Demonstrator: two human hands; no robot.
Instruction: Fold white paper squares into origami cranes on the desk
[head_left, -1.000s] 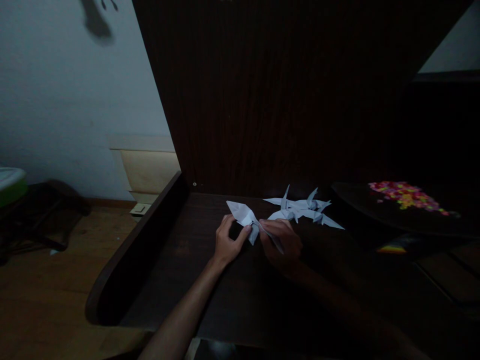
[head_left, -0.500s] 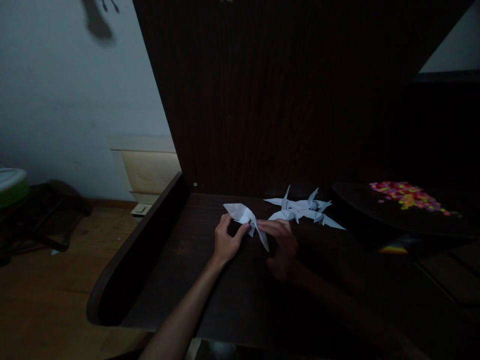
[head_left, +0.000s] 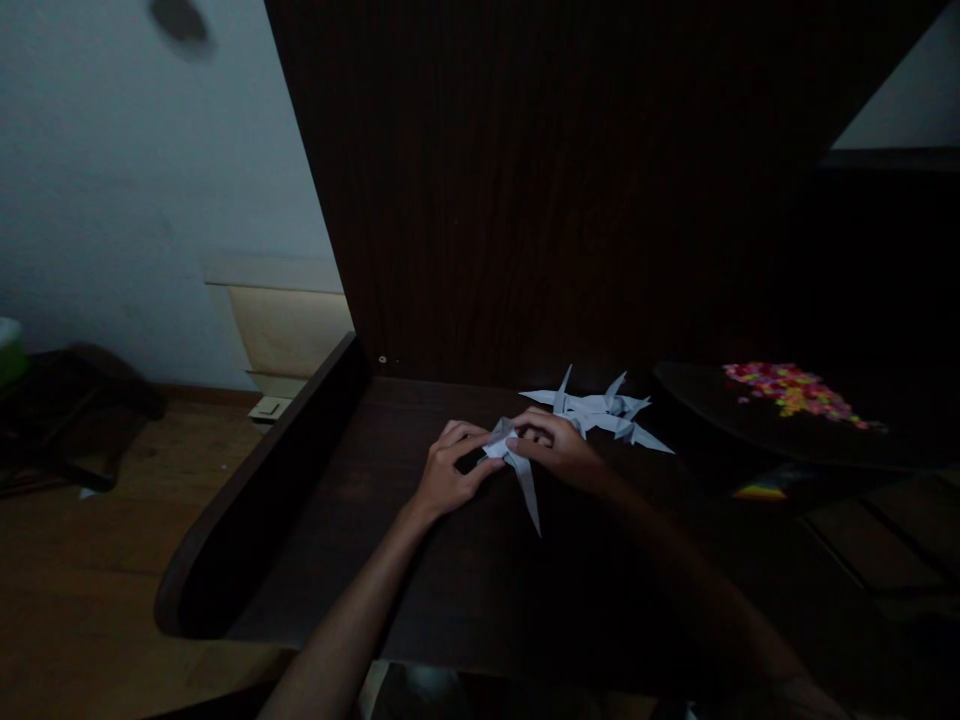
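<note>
In the head view, a folded white paper piece is held just above or against the counter; which of the two cannot be told. It is pinched at its far-left part between the thumb and fingers of the left hand, and it is gripped near its middle by the thumb and fingers of the right hand. One long, narrow point is left free and is aimed toward the near edge of the counter.

Several folds are already made in this piece, judging by the slim point and the layered middle, so the shaping seems well advanced. Whether further creases are needed cannot be told, as much of the body is covered by fingers.

Just beyond the right hand, a group of spiky white paper shapes is set down, apparently finished; their exact number is hidden by overlap. Farther right, small bright-coloured pieces are spread on a dark surface, touched by neither hand.
</note>
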